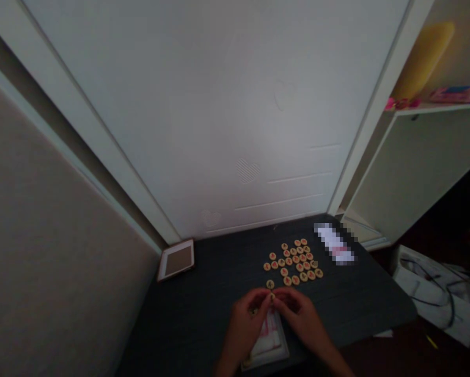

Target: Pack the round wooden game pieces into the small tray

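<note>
"What is being held?"

"A xiangqi piece is pinched between the fingertips of the left hand and the right hand; both grips are narrowed on it."

"Where is it held?"

"At the near side of the dark counter, by the far end of a clear plastic case in which something red and white is seen. Small discs are glimpsed by the left palm; whether they are gripped or lie in the case cannot be told."

"And the other pieces?"

"A lone piece is set just beyond the fingertips. Farther off and to the right, a block of pieces is laid out in uneven rows, marked in red or black."

"What else is seen?"

"A brown-and-white tray is placed at the far left corner, and a pixelated white slip at the far right. Beside the counter, a white box is crossed by a dark cable."
</note>
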### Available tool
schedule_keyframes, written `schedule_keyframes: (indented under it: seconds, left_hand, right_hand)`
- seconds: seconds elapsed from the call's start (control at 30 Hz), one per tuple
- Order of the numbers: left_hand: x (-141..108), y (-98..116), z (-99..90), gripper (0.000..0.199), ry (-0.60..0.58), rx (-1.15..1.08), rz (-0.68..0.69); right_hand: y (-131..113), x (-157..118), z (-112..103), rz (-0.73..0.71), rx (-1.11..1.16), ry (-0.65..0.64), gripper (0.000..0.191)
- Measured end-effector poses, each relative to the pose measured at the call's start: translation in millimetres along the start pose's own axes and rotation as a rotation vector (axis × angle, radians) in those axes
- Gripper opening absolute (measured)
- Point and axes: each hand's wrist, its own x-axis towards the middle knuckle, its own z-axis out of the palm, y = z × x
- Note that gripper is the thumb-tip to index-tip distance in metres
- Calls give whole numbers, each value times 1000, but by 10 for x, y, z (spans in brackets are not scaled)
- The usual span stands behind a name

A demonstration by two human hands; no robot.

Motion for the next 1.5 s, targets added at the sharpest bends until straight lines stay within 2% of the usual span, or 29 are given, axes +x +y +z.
schedule_keyframes:
  seconds: [0.17, 0.37, 0.53, 0.73, 0.87, 1.1, 1.5]
  left_hand:
    - [-9, -103, -8, 23, -39, 17, 24]
    - [-54, -157, -29, 21, -4, 198, 78]
    - [-105, -108, -105, 18, -26, 337, 134]
    - [-99, -156, -182, 20, 60, 608, 248]
    - [-111, -97, -143, 25, -15, 695, 316]
    - [-103, 1, -86, 28, -102, 761, 349]
    - [-37, -268, -27, 30, -48, 869, 408]
  right_hand:
    - [18, 13, 64, -1, 22, 35, 41]
    - [3, -29, 36, 8, -62, 8, 43]
    - [57, -63, -52, -58, -170, -14, 40]
    - [184, -113, -94, -170, -351, 82, 30]
    - [236, -144, -96, -247, -407, 72, 25]
    - [259, -138, -103, -254, -427, 84, 24]
    - [307, -126, -108, -251, -432, 109, 26]
